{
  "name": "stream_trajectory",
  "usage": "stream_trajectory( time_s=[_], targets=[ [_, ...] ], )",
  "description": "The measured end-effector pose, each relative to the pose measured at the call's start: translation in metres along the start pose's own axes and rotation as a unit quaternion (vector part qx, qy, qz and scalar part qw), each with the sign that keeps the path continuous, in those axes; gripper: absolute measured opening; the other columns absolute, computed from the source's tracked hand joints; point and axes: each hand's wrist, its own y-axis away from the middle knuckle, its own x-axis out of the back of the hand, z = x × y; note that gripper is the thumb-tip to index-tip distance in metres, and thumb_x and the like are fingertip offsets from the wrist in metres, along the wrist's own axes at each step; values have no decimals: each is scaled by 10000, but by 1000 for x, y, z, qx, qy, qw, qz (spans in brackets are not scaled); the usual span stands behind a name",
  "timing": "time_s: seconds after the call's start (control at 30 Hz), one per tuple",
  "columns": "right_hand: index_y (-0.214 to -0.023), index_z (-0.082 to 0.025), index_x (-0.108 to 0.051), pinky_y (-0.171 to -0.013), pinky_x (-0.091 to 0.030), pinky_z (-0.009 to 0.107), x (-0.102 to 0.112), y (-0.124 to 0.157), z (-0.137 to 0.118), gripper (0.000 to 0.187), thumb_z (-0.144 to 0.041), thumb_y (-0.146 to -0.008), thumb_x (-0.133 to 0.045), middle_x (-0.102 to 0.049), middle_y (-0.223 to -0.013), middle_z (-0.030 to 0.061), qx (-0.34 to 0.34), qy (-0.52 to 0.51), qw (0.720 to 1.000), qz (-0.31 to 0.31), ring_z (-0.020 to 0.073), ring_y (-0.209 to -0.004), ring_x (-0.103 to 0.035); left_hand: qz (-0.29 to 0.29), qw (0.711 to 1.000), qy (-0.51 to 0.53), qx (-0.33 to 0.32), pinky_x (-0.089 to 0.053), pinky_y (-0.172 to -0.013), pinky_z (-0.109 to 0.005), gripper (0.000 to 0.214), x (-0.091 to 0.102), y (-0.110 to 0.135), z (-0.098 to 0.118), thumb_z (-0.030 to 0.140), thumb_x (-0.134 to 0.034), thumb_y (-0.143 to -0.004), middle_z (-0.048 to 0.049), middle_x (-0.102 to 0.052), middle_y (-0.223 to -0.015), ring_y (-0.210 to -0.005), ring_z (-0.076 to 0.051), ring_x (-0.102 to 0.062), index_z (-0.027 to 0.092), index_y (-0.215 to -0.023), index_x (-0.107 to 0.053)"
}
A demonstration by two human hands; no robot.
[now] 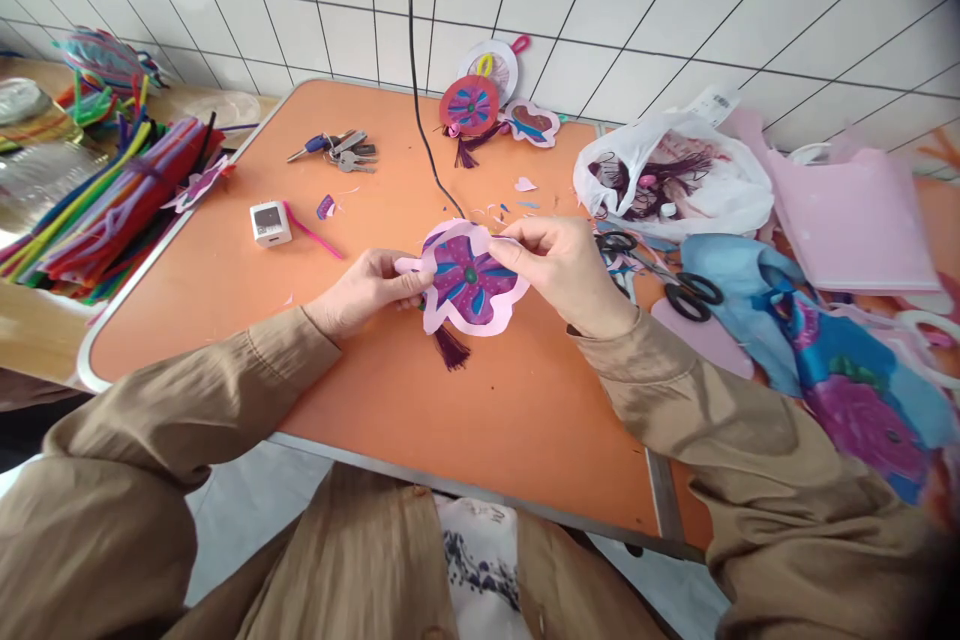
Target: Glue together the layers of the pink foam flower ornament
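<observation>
Between my hands, above the orange table (pixel 375 360), is a flower-shaped ornament (pixel 471 302) with a pink scalloped border, a purple and blue patterned middle and a green centre. A dark purple tassel (pixel 451 348) hangs from its lower left. My left hand (pixel 367 288) pinches the left edge, thumb on the front. On the upper right edge my right hand (pixel 566 265) closes with thumb and fingers on the pink border. What lies behind the ornament is hidden.
Keys (pixel 339 150) and a small white device (pixel 271 223) lie left. Finished-looking ornaments (pixel 469 106) lean by the wall. Scissors (pixel 675 285), a white plastic bag (pixel 600 175) and fabric (pixel 847 370) crowd the right. Pipe cleaners (pixel 112 210) lie far left. A black cable (pixel 414 50) hangs behind the ornament.
</observation>
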Motion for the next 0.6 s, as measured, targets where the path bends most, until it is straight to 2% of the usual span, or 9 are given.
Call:
stream_trajectory(
  time_s=[0.1,0.17,0.3,0.5,0.6],
  targets=[
    [-722,-185,-689,-602,-473,307,2,4,-4,177,-355,-770,-689,-675,-709,39,6,-14,999,-28,167,-659,-603,27,1000,-2,-14,-348,-505,-243,444,-2,1,2,524,-733,-741,-20,-566,-531,-509,-90,-430,112,-589,-667],
    [-746,-177,-692,-604,-464,298,3,7,-8,185,-360,-773,-685,-673,-733,36,25,-7,999,-45,155,-665,-594,16,1000,-25,-9,-348,-497,-233,446,-4,1,4,520,-745,-732,-20,-574,-522,-500,-83,-436,107,-580,-668],
    [-616,-182,-622,-500,-354,262,3,9,-8,264,-387,-771,-683,-542,-574,-18,25,0,998,-59,98,-529,-457,-15,999,-32,-21,-371,-491,-209,448,-7,3,7,521,-745,-736,-6,-579,-513,-490,-72,-463,108,-585,-663],
    [-579,-197,-575,-439,-279,257,1,9,4,300,-415,-738,-706,-453,-491,-46,-25,-70,997,-25,78,-450,-363,14,997,-31,-68,-495,-647,-252,348,-7,2,1,431,-814,-687,-63,-713,-740,-677,-142,-625,104,-755,-715],
    [-608,-190,-606,-447,-325,257,2,10,4,272,-408,-727,-717,-518,-528,-31,-28,-76,995,-53,91,-470,-431,23,996,-52,-63,-503,-652,-266,347,-7,1,-3,421,-801,-703,-82,-725,-761,-690,-159,-643,91,-772,-718]
  ],
)
